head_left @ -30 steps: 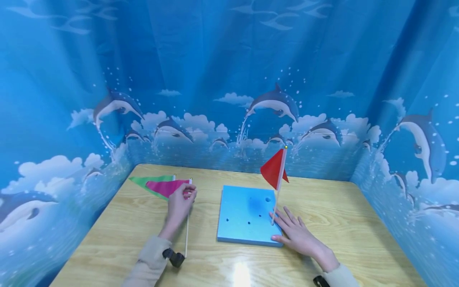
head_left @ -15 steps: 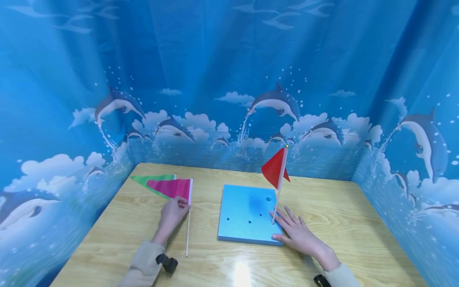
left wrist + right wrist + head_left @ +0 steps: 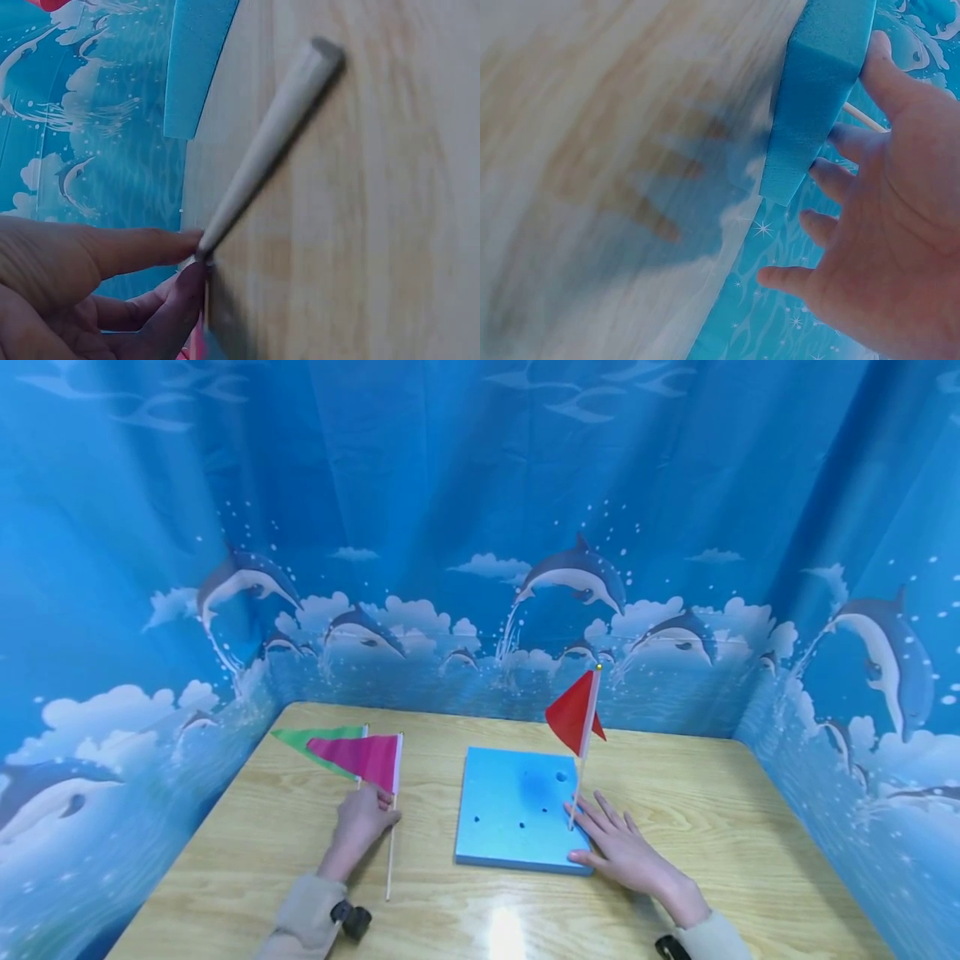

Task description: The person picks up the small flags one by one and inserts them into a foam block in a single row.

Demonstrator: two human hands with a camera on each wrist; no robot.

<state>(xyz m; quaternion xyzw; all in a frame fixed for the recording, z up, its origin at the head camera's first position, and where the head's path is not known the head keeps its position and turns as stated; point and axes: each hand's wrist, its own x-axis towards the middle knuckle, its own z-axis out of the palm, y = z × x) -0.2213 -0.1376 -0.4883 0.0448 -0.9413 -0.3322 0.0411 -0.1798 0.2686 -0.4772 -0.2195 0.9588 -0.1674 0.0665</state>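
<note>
Pink flag (image 3: 358, 756): lies flat at the table's (image 3: 720, 827) nine o'clock, over a green flag (image 3: 306, 737). The left hand (image 3: 360, 822) pinches its stick (image 3: 262, 150) between thumb and fingertips, as if to lift it. Blue foam block (image 3: 502, 810), centre: pierced with holes, red flag (image 3: 573, 714) planted upright at its three o'clock edge. The right hand (image 3: 622, 847), fingers spread flat, steadies that corner.

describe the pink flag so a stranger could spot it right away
On the wooden table, look left of the blue foam board. The pink flag lies flat there, its stick pinched by the left hand, overlapping a green flag; the red flag stands upright.
</note>
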